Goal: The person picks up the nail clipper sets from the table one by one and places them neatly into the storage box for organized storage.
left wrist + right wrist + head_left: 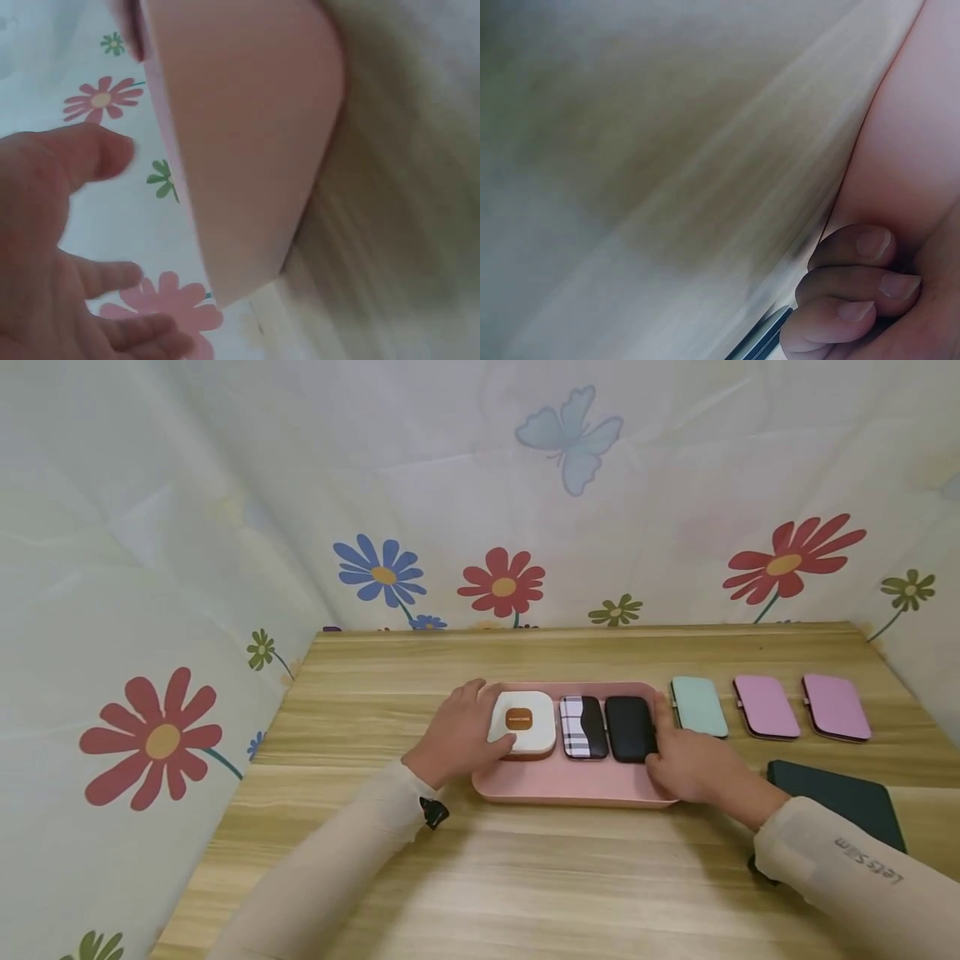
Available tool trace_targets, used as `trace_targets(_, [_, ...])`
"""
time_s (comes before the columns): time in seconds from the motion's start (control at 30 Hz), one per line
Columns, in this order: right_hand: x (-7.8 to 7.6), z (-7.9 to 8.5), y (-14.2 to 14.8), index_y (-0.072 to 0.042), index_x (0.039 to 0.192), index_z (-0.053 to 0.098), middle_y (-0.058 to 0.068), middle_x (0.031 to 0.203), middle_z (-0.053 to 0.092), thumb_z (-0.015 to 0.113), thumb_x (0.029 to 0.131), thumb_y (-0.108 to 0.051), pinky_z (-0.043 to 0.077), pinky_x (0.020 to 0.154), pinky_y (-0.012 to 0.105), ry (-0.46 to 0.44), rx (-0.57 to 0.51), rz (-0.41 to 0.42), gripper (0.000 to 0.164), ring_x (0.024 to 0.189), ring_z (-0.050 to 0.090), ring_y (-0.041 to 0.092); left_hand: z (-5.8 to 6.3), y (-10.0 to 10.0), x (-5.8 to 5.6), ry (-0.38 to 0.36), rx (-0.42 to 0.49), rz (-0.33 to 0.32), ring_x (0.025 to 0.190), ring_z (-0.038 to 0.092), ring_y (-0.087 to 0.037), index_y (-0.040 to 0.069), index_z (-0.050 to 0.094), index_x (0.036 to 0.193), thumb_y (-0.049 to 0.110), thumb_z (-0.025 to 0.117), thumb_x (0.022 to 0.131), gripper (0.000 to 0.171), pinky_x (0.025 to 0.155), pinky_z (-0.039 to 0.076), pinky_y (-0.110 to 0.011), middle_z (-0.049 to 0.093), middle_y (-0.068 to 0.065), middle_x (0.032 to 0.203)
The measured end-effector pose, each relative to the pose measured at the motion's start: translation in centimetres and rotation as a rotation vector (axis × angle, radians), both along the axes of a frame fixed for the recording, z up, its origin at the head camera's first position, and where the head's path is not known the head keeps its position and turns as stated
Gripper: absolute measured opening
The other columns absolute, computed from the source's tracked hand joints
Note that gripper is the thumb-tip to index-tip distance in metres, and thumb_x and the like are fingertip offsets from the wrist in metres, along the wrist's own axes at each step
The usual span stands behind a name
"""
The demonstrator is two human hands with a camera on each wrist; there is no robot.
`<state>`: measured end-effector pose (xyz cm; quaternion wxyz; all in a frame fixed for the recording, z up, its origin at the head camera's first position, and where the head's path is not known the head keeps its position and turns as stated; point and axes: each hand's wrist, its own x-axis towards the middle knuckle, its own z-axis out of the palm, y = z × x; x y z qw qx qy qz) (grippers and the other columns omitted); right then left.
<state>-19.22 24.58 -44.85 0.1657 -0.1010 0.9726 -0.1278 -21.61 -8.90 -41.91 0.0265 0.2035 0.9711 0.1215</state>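
Observation:
A pink tray lies on the wooden table. Inside it, from left to right, are a white square case with a brown label, a plaid-and-black small case and a black case. My left hand is over the tray's left end, its thumb at the white case's front corner; in the left wrist view its fingers are spread with nothing between them. At the opposite end my right hand grips the tray, index finger along the rim, thumb by the black case. Its other fingers curl against the outer wall.
To the right of the tray stand a mint case, a pink-purple case and another pink-purple case in a row. A dark green flat case lies nearer, beside my right forearm. A flower-printed curtain hangs behind.

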Motion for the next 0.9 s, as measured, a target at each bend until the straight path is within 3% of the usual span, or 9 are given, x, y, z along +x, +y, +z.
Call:
trace_targets(0.13, [0.0,0.0,-0.1,0.006,0.152,-0.023,0.019,0.102,0.071,0.044,0.096,-0.028,0.044,0.058,0.037,0.007,0.007,0.003,0.094,0.071,0.06,0.021,-0.9,-0.8,0.6,-0.033,0.048,0.047,0.136,0.044,-0.036,0.012,0.032,0.156,0.049,0.068,0.089,0.085,0.114,0.037,-0.05,0.043,-0.019,0.15])
trace_targets(0.27, [0.1,0.0,-0.1,0.006,0.152,-0.023,0.02,0.104,0.071,0.044,0.096,-0.028,0.044,0.059,0.037,0.009,0.009,0.009,0.094,0.072,0.06,0.021,-1.9,-1.2,0.9,-0.046,0.073,0.049,0.136,0.045,-0.036,0.006,0.027,0.158,0.048,0.069,0.088,0.091,0.115,0.035,-0.048,0.043,-0.02,0.15])
trace_targets(0.43, [0.2,-0.2,0.0,0.004,0.151,-0.026,0.007,0.081,0.066,0.043,0.096,-0.029,0.041,0.055,0.035,-0.012,0.008,0.015,0.094,0.064,0.057,0.018,-2.9,-1.4,1.3,-0.078,0.101,0.06,0.14,0.041,-0.037,0.005,0.018,0.16,0.044,0.065,0.089,0.093,0.115,0.036,-0.048,0.035,-0.02,0.157])
trace_targets(0.53, [0.2,-0.2,0.0,0.004,0.151,-0.027,0.003,0.074,0.062,0.043,0.097,-0.029,0.04,0.052,0.034,-0.014,0.007,0.007,0.095,0.061,0.056,0.018,-3.2,-1.4,1.6,-0.105,0.102,0.046,0.144,0.036,-0.036,0.004,0.011,0.161,0.037,0.06,0.09,0.092,0.116,0.035,-0.047,0.026,-0.02,0.162])
trace_targets(0.73, [0.1,-0.1,-0.2,0.006,0.152,-0.025,0.009,0.085,0.068,0.044,0.096,-0.028,0.041,0.056,0.035,0.0,0.007,-0.003,0.094,0.066,0.057,0.021,-3.2,-1.5,1.7,-0.179,0.1,0.027,0.152,0.023,-0.028,0.0,0.001,0.16,0.02,0.047,0.096,0.082,0.12,0.029,-0.04,0.012,-0.019,0.167])
trace_targets(0.9, [0.0,-0.1,-0.1,0.006,0.151,-0.025,0.01,0.086,0.068,0.044,0.096,-0.029,0.041,0.056,0.036,-0.006,0.015,-0.002,0.095,0.067,0.057,0.021,-3.5,-1.3,1.6,-0.238,0.11,0.032,0.152,0.02,-0.024,0.003,-0.013,0.158,0.018,0.041,0.099,0.082,0.12,0.028,-0.038,0.005,-0.017,0.168])
